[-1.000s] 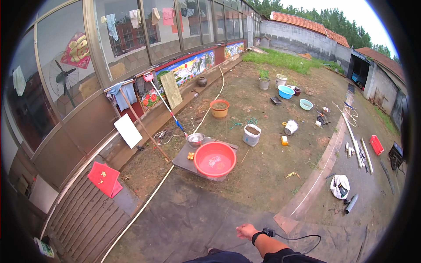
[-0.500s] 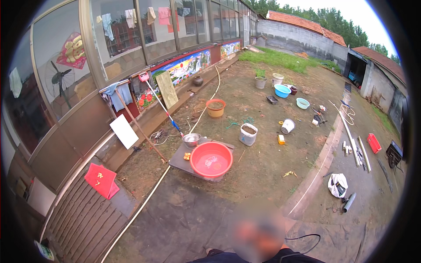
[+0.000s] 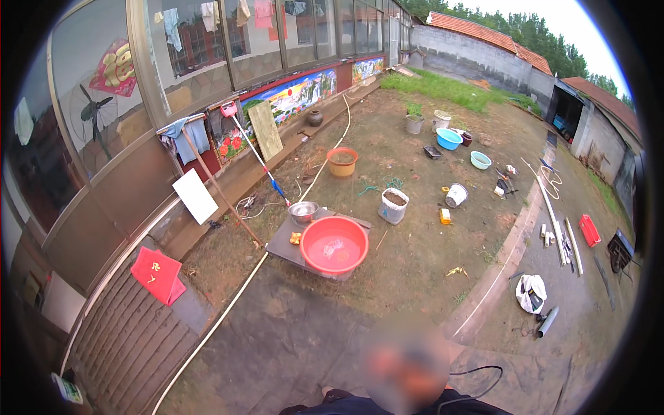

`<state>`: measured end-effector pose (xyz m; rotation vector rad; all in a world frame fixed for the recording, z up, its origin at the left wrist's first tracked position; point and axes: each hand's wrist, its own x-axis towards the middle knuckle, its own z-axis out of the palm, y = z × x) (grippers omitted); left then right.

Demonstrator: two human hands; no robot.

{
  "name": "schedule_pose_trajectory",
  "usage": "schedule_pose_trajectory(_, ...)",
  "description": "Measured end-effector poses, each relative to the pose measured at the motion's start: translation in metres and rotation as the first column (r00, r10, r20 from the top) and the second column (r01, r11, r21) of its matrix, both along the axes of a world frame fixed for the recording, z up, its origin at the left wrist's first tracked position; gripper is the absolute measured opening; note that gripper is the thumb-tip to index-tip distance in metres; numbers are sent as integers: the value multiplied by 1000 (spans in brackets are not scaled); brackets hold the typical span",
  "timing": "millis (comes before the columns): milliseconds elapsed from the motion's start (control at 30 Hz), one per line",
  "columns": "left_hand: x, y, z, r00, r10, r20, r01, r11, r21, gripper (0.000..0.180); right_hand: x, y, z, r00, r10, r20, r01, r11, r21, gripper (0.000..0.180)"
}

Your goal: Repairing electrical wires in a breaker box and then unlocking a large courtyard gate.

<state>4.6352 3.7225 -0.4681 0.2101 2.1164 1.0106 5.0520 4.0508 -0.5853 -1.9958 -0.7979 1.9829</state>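
Note:
At the lower edge, a round blurred patch [image 3: 404, 363] covers reddish, skin-toned shapes in front of my dark clothing [image 3: 339, 406]. My hands seem to lie within this blur; neither fingers nor anything held can be made out. A thin black cable [image 3: 499, 377] loops out to the right of the patch. Ahead and a little left, a large red basin [image 3: 362, 257] with water in it rests on a low dark table [image 3: 282, 243]. Beside it are a steel bowl [image 3: 303, 207] and a small orange-yellow item [image 3: 296, 238].
A white bucket of soil [image 3: 393, 211] and an orange pot [image 3: 342, 168] stand beyond the table. Red cloth [image 3: 156, 275] lies on the steps at left. White pipes [image 3: 555, 235], a white bag [image 3: 531, 289] and a red crate [image 3: 589, 230] are at right. A hose [image 3: 228, 309] crosses the ground.
The view has tilted slightly, so the red cloth and steps sit a little higher and more of my dark clothing shows. The basin and other yard items keep their places.

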Motion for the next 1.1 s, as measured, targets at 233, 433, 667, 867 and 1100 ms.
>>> schedule_pose_trajectory(233,-6,-17,6,1000,19,-20,-19,1000,8,20,-22,0,-5,999,47,24,-47,999,7,31)
schedule_pose_trajectory(433,-28,-52,1,995,96,14,-96,995,-12,21,-75,6,-5,990,137,43,-138,990,23,34)
schedule_pose_trajectory(667,-106,-89,-70,943,322,85,-325,946,14,10,-153,3,21,984,176,35,-178,984,34,27)
schedule_pose_trajectory(867,-171,-146,-57,840,526,131,-536,842,60,14,-289,-9,28,923,374,91,-378,926,24,26)
schedule_pose_trajectory(1100,-252,-196,-67,758,644,109,-652,755,75,14,-462,-14,42,834,549,49,-551,833,43,25)
